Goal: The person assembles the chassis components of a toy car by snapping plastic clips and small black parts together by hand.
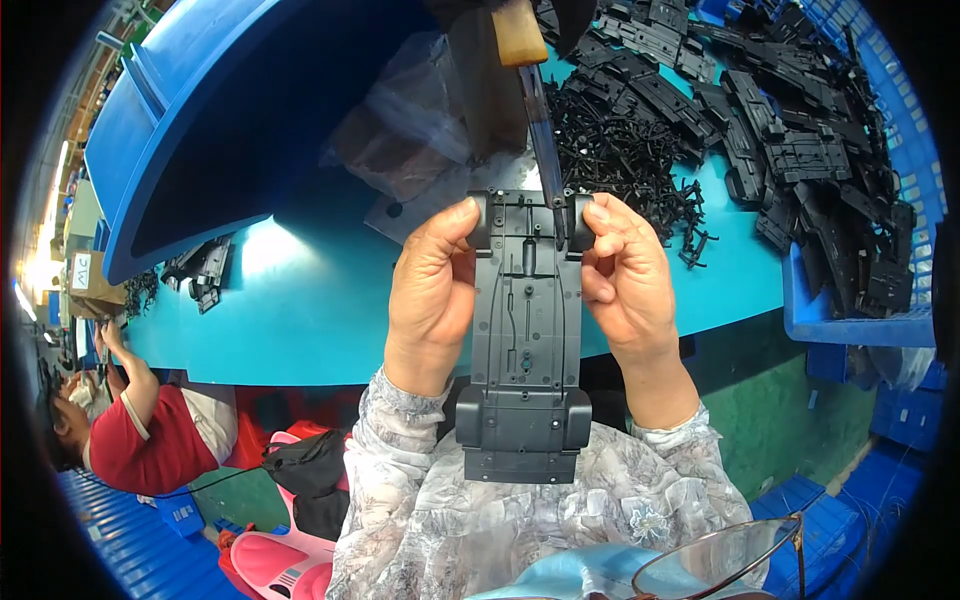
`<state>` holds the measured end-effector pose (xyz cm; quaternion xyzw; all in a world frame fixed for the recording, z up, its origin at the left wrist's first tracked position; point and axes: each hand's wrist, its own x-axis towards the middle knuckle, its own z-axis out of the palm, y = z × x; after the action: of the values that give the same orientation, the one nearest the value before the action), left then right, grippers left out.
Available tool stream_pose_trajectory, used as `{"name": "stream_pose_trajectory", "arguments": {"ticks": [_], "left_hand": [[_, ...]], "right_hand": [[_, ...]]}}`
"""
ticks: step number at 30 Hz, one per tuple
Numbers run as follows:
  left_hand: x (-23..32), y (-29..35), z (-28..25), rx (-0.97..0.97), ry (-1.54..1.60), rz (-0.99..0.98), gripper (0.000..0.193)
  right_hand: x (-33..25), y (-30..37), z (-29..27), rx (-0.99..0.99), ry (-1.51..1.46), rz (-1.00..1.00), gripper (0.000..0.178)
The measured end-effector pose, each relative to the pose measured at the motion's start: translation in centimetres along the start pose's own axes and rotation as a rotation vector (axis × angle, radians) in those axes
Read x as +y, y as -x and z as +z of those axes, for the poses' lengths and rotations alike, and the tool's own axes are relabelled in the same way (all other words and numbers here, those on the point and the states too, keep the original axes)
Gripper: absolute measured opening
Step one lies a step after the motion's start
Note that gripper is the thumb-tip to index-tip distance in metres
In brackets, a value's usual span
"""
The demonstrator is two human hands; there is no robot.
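A black plastic toy car chassis [526, 340] is held up in front of my chest, its long side pointing away from me. My left hand [432, 290] pinches its far left corner by the wheel arch, thumb on top. At the far right corner my right hand [632, 275] grips the other arch, fingers curled. A power screwdriver with a yellowish collar [520, 35] comes down from above. Its long dark bit [543, 140] ends over the chassis's far right part, beside my right fingers; whether it touches cannot be made out.
Small black plastic parts [625, 140] lie heaped on the turquoise table [330, 335]. More chassis pieces [800, 150] fill a blue crate [860, 332] at right. A large blue bin [150, 130] tilts at left near clear plastic bags [410, 110]. Another person in red [150, 440] sits at left.
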<state>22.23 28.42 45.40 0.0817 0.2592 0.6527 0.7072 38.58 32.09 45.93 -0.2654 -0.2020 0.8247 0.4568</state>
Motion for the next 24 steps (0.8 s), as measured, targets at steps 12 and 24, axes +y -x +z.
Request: {"name": "stream_pose_trajectory", "arguments": {"ticks": [12,24], "left_hand": [[0.0,0.3,0.1,-0.028,-0.026,0.03,0.018],[-3.2,1.8,-1.6,0.009,-0.121,0.028,0.021]], "right_hand": [[-0.1,0.1,0.2,-0.003,-0.005,0.003,0.01],[0.7,1.7,-2.5,0.053,0.121,0.012,0.01]]}}
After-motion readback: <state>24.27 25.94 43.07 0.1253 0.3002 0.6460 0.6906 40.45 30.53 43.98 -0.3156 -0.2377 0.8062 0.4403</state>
